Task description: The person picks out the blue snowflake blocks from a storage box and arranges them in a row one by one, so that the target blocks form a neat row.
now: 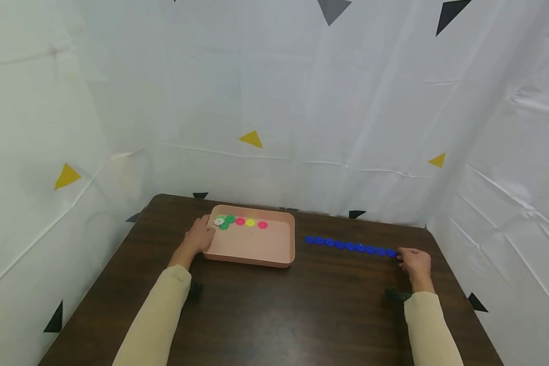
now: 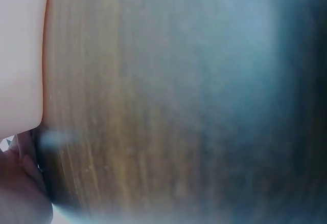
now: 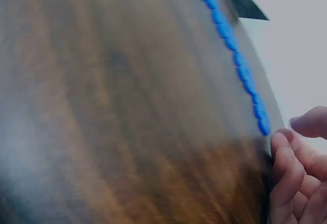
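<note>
At the left end of a shallow pink tray [image 1: 251,248], my left hand [image 1: 200,235] grips the side, thumb over the rim. The left wrist view shows the tray's corner [image 2: 20,55] with part of that hand [image 2: 23,188] below it. To the tray's right, several blue flower-shaped discs [image 1: 349,246] form a long, nearly straight row on the table. My right hand [image 1: 415,262] is at the row's right end. In the right wrist view, its loosely bent fingertips [image 3: 280,139] are right beside the last blue disc [image 3: 263,124], the thumb [image 3: 309,121] apart from it.
Inside the tray are green discs [image 1: 230,219], a white disc [image 1: 218,221], a yellow disc [image 1: 250,222] and two pink discs [image 1: 263,224], near its back side. The dark wooden table [image 1: 274,315] ends at a white sheet [image 1: 293,101] with printed triangles, hanging behind and at both sides.
</note>
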`<state>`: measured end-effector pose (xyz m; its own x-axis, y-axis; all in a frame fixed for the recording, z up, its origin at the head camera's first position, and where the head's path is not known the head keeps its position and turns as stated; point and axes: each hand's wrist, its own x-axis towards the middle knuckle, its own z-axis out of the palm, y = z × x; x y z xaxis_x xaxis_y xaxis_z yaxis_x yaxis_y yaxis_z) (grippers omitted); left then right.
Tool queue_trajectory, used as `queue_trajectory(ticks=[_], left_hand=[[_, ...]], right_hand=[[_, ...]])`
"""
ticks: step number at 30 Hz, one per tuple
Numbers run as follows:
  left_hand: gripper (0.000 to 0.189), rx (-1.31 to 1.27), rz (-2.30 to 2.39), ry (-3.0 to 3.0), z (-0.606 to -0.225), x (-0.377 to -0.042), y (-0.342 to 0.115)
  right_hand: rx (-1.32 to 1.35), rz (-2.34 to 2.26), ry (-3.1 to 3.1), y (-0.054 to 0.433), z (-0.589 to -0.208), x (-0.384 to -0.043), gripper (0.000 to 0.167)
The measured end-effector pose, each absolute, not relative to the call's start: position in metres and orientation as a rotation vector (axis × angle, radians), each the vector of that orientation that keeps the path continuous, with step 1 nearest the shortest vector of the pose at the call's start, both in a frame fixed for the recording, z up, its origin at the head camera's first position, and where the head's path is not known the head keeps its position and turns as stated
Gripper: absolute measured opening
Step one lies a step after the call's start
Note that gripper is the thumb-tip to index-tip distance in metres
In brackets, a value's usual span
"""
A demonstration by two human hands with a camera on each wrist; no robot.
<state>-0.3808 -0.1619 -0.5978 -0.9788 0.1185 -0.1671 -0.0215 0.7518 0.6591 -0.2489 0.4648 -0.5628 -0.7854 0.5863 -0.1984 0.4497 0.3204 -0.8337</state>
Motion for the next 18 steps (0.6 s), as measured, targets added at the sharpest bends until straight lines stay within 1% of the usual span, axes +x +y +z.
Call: queue_trajectory(ticks=[2, 4, 7, 12, 15, 18], left_hand=[[0.065, 0.083, 1.037, 2.740, -0.598, -0.379, -0.162], [0.064, 0.086, 1.048, 2.730, -0.598, -0.378, -0.160], [0.063, 0.090, 1.084, 2.721, -0.596, -0.378, -0.157], [0.061, 0.089, 1.139, 2.668, -0.600, -0.376, -0.154], [0.065, 0.048, 1.171, 2.627, -0.605, -0.376, -0.154], [0.072, -0.041, 1.265, 2.603, -0.606, -0.376, -0.159]], right_hand=[[-0.996, 1.592, -2.335, 0.467, -0.564, -0.246, 0.049], [-1.031, 1.708, -2.230, 0.470, -0.563, -0.242, 0.046], [-1.040, 1.785, -2.167, 0.473, -0.560, -0.237, 0.043], [-0.994, 1.682, -2.273, 0.466, -0.562, -0.230, 0.051], [-0.994, 1.644, -2.210, 0.454, -0.563, -0.227, 0.047], [-0.958, 1.637, -2.136, 0.439, -0.555, -0.228, 0.045]])
